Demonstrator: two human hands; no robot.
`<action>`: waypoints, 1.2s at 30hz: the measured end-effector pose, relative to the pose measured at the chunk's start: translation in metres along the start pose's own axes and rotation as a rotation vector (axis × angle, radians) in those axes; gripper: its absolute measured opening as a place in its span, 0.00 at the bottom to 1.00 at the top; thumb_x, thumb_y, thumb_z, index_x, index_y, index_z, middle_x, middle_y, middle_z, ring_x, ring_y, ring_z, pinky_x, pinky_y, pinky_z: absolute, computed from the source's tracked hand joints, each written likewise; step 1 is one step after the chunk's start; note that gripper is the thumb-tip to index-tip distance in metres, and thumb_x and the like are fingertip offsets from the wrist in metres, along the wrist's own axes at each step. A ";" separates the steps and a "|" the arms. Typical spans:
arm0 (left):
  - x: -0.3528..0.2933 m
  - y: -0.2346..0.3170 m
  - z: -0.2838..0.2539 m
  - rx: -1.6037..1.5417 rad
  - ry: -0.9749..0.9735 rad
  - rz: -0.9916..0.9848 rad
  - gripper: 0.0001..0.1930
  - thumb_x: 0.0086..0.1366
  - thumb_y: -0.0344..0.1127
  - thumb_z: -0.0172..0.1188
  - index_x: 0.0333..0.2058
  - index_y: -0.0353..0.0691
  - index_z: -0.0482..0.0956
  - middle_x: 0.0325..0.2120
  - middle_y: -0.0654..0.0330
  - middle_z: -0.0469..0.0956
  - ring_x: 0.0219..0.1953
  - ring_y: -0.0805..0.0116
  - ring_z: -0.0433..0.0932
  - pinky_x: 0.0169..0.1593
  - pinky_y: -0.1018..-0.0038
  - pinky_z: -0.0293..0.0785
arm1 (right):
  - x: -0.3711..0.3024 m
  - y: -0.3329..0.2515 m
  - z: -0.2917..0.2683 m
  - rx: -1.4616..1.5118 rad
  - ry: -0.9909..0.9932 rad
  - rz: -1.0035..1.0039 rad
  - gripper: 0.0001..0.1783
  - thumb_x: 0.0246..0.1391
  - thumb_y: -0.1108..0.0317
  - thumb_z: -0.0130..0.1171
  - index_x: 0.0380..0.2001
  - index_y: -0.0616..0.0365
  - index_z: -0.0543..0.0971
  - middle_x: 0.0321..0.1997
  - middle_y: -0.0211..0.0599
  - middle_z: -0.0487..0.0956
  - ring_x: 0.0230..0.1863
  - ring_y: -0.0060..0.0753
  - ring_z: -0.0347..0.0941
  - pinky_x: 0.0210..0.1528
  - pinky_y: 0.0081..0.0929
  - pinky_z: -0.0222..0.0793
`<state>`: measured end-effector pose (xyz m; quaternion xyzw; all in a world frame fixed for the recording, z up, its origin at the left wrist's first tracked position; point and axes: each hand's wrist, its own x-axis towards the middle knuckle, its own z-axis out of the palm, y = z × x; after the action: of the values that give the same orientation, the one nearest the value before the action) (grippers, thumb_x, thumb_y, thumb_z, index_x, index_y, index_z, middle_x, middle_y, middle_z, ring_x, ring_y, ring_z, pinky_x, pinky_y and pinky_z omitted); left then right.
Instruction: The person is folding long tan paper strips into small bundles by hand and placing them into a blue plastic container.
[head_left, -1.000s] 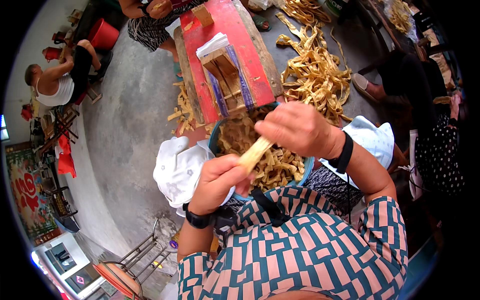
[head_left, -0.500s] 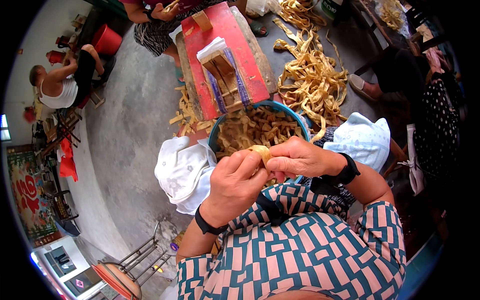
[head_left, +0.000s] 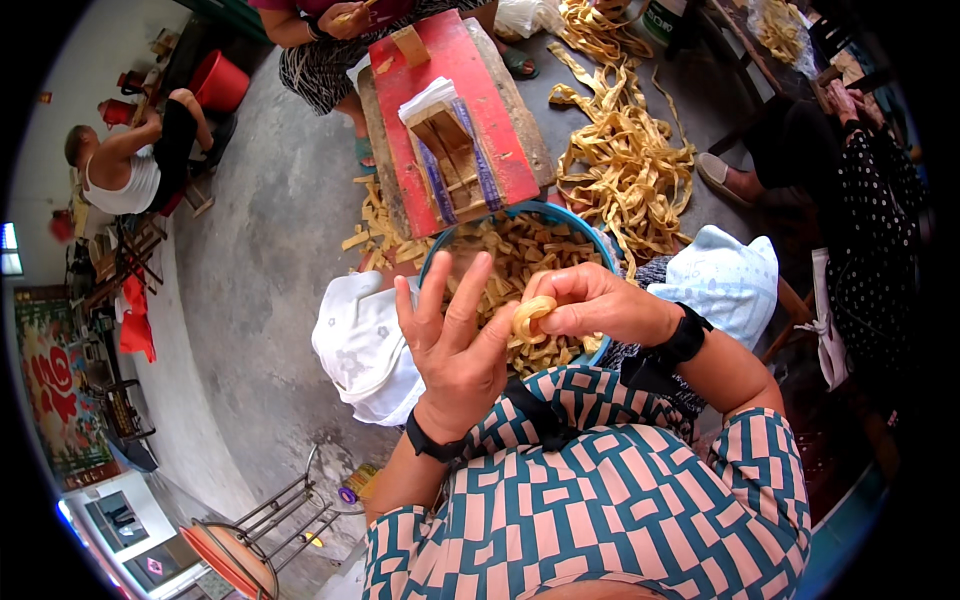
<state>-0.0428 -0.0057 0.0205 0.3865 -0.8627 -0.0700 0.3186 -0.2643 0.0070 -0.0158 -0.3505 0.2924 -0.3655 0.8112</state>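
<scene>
- Right hand: fingers curled shut around a pale yellow strip, pinching it between thumb and fingertips; a black band sits at the wrist.
- Pale yellow strip: a flat, tan-yellow ribbon bent into a small loop or ring, matte and fibrous in look; it sits between the two hands, just above the near edge of the blue basin.
- Left hand: spread wide, palm turned toward the wearer, fingers extended upward and apart; the thumb side lies against the looped strip, but the hand closes on nothing. A black band circles this wrist too.
- Blue basin: round, resting on the person's lap, filled with short cut pieces of the same yellow-tan material.
- White cloths: one covers each knee, left and right of the basin.
- Red board: stands just beyond the basin, bearing a small wooden frame with bluish-purple bands.
- Long strips: a loose tangled heap of the same material on the concrete floor, right of the board.
- Another person sits at the far end of the board; a third sits well apart at left.
</scene>
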 end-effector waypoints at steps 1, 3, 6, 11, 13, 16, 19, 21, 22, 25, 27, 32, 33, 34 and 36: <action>-0.004 -0.003 0.003 -0.008 -0.024 -0.026 0.12 0.58 0.28 0.64 0.41 0.48 0.85 0.60 0.55 0.77 0.65 0.52 0.71 0.72 0.45 0.50 | 0.002 0.003 -0.001 -0.046 0.040 -0.037 0.06 0.65 0.69 0.61 0.41 0.58 0.79 0.40 0.22 0.77 0.36 0.09 0.70 0.36 0.11 0.66; -0.006 -0.005 0.005 -0.069 0.032 -0.075 0.12 0.57 0.28 0.66 0.41 0.47 0.85 0.51 0.57 0.82 0.54 0.56 0.79 0.66 0.52 0.62 | 0.001 0.003 -0.002 -0.114 0.136 -0.043 0.06 0.62 0.76 0.60 0.42 0.59 0.77 0.43 0.24 0.76 0.41 0.11 0.72 0.42 0.13 0.69; -0.011 0.003 -0.007 -0.066 -0.102 0.127 0.10 0.59 0.29 0.68 0.40 0.44 0.85 0.40 0.62 0.83 0.42 0.61 0.81 0.58 0.58 0.72 | 0.003 0.010 -0.001 -0.196 0.241 -0.104 0.09 0.62 0.73 0.62 0.45 0.62 0.77 0.42 0.27 0.80 0.42 0.14 0.76 0.44 0.15 0.73; -0.008 0.001 0.013 -0.031 -0.097 0.038 0.09 0.56 0.35 0.72 0.33 0.43 0.83 0.31 0.62 0.81 0.30 0.60 0.76 0.39 0.64 0.71 | 0.003 0.008 0.009 -0.135 0.201 -0.144 0.16 0.62 0.75 0.62 0.53 0.62 0.76 0.46 0.29 0.80 0.46 0.14 0.75 0.49 0.16 0.73; -0.006 -0.003 0.015 -0.273 -0.113 -0.086 0.09 0.56 0.35 0.73 0.33 0.42 0.83 0.28 0.61 0.81 0.30 0.59 0.77 0.38 0.65 0.71 | 0.000 0.004 0.009 -0.025 0.138 -0.099 0.19 0.63 0.75 0.61 0.57 0.63 0.76 0.49 0.31 0.80 0.48 0.16 0.75 0.52 0.17 0.73; -0.007 -0.005 0.019 -0.498 -0.176 -0.231 0.08 0.57 0.34 0.73 0.32 0.40 0.83 0.25 0.58 0.80 0.27 0.58 0.77 0.34 0.67 0.69 | -0.001 0.003 0.010 -0.174 0.117 -0.161 0.17 0.64 0.74 0.61 0.55 0.64 0.77 0.49 0.30 0.80 0.49 0.17 0.75 0.53 0.17 0.73; -0.007 -0.004 0.016 -0.619 -0.316 -0.356 0.06 0.60 0.31 0.70 0.32 0.39 0.82 0.23 0.57 0.80 0.23 0.62 0.76 0.30 0.71 0.68 | 0.001 0.009 0.011 -0.667 0.175 -0.353 0.18 0.64 0.72 0.61 0.56 0.64 0.77 0.42 0.35 0.82 0.42 0.19 0.78 0.43 0.20 0.74; -0.008 -0.004 0.013 -0.747 -0.378 -0.439 0.04 0.63 0.29 0.67 0.32 0.37 0.81 0.22 0.59 0.79 0.21 0.68 0.75 0.28 0.75 0.67 | 0.002 0.010 0.007 -0.844 0.159 -0.445 0.19 0.64 0.71 0.62 0.56 0.64 0.76 0.33 0.40 0.81 0.34 0.24 0.80 0.35 0.25 0.73; -0.011 -0.007 0.009 -0.909 -0.350 -0.615 0.03 0.64 0.29 0.66 0.31 0.37 0.81 0.21 0.60 0.79 0.21 0.71 0.75 0.28 0.77 0.67 | -0.003 0.005 0.004 -0.799 0.151 -0.353 0.19 0.64 0.69 0.62 0.56 0.63 0.76 0.31 0.40 0.81 0.33 0.29 0.81 0.35 0.26 0.74; -0.015 -0.024 -0.004 -1.257 -0.236 -0.924 0.05 0.68 0.30 0.62 0.32 0.36 0.81 0.22 0.67 0.78 0.23 0.81 0.74 0.29 0.84 0.67 | -0.021 -0.015 -0.008 -0.791 0.168 -0.226 0.19 0.63 0.66 0.64 0.54 0.62 0.77 0.26 0.44 0.82 0.30 0.41 0.83 0.32 0.30 0.74; -0.017 -0.022 -0.002 -1.255 -0.225 -0.950 0.04 0.68 0.30 0.63 0.33 0.37 0.81 0.22 0.66 0.78 0.22 0.80 0.74 0.28 0.83 0.67 | -0.020 -0.002 -0.014 -0.878 0.148 -0.368 0.17 0.62 0.66 0.65 0.52 0.61 0.79 0.26 0.43 0.81 0.29 0.40 0.82 0.30 0.30 0.73; -0.023 -0.035 0.007 -1.159 -0.323 -0.865 0.07 0.71 0.33 0.61 0.39 0.34 0.81 0.32 0.64 0.81 0.33 0.77 0.79 0.39 0.80 0.73 | -0.015 0.003 -0.018 -1.222 0.211 -0.508 0.07 0.58 0.66 0.67 0.36 0.56 0.80 0.24 0.38 0.80 0.27 0.41 0.81 0.27 0.35 0.73; -0.017 -0.036 0.005 -0.882 -0.317 -0.694 0.09 0.71 0.34 0.61 0.44 0.34 0.81 0.40 0.60 0.82 0.42 0.71 0.80 0.45 0.76 0.74 | -0.015 0.003 -0.018 -1.306 0.210 -0.549 0.07 0.57 0.66 0.66 0.35 0.56 0.80 0.23 0.37 0.80 0.26 0.40 0.80 0.26 0.35 0.73; -0.011 -0.042 0.008 -0.616 -0.233 -0.395 0.15 0.66 0.36 0.66 0.48 0.36 0.81 0.43 0.55 0.81 0.46 0.61 0.80 0.50 0.69 0.74 | -0.014 0.003 -0.016 -1.390 0.207 -0.591 0.07 0.56 0.66 0.66 0.34 0.55 0.79 0.23 0.36 0.79 0.26 0.39 0.80 0.26 0.35 0.73; 0.015 -0.027 -0.001 -0.287 -0.310 -0.132 0.20 0.61 0.38 0.69 0.50 0.39 0.80 0.44 0.52 0.81 0.47 0.54 0.79 0.56 0.62 0.72 | -0.013 0.005 -0.014 -1.492 0.204 -0.650 0.06 0.54 0.67 0.65 0.32 0.54 0.77 0.21 0.35 0.77 0.25 0.37 0.79 0.25 0.35 0.73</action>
<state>-0.0330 -0.0346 0.0191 0.3774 -0.8554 -0.2713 0.2285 -0.2800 0.0145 -0.0248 -0.8302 0.4147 -0.3218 0.1879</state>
